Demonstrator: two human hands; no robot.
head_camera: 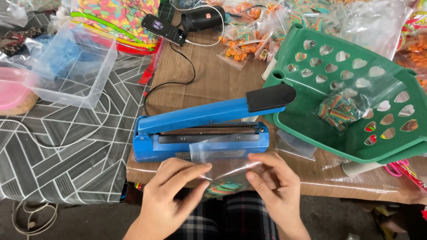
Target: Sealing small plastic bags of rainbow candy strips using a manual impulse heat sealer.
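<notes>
Both hands hold a small clear plastic bag (222, 160) with rainbow-striped candy at its bottom, in front of a blue heat sealer (200, 133). My left hand (171, 191) pinches the bag's left edge and my right hand (271, 182) grips its right side. The bag's open top lies against the sealer's front edge. The sealer's arm is raised, its black handle (270, 97) pointing right.
A green basket with heart-shaped holes (311, 120) tilts at right, holding a sealed bag of striped candy (340, 111). More candy bags (242, 42) lie at the back. A clear plastic box (73, 66) stands at left; a black cable (178, 75) crosses the wooden table.
</notes>
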